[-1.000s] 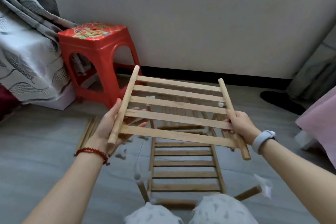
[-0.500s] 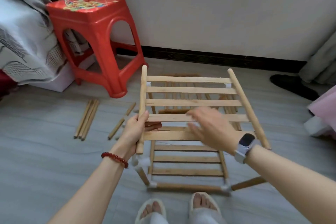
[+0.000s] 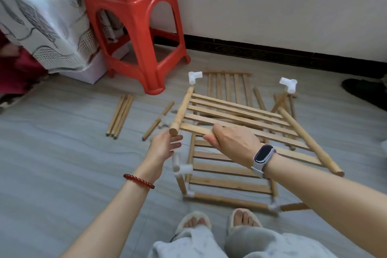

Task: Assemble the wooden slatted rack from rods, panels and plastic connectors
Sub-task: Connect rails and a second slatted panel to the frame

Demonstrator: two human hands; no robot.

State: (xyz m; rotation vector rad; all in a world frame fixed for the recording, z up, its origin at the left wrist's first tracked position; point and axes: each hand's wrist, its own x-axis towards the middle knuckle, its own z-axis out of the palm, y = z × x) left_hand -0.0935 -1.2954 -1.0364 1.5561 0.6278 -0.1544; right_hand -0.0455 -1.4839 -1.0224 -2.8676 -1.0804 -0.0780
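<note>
My right hand (image 3: 230, 142) grips the nearest slat of a wooden slatted panel (image 3: 240, 119) and holds it tilted above the part-built rack. The panel's far left rod end sits just under a white plastic connector (image 3: 195, 76). A second connector (image 3: 289, 84) stands at the far right. My left hand (image 3: 165, 145) is open, fingers relaxed, right below the near end of the panel's left rod (image 3: 182, 109). Underneath, a lower slatted panel (image 3: 222, 182) lies in the base frame. A white connector (image 3: 181, 166) tops that frame's near left upright.
A red plastic stool (image 3: 134, 16) stands at the back left beside a draped bed cover (image 3: 41, 16). Loose rods (image 3: 120, 116) lie on the grey floor, and another slatted panel (image 3: 228, 88) lies behind. A black shoe (image 3: 364, 92) is at the right. My slippered feet (image 3: 217, 222) stand before the frame.
My left hand has let go of the panel's left rod and opened below its end. My right hand has taken hold of the nearest slat. The panel has come down over the frame.
</note>
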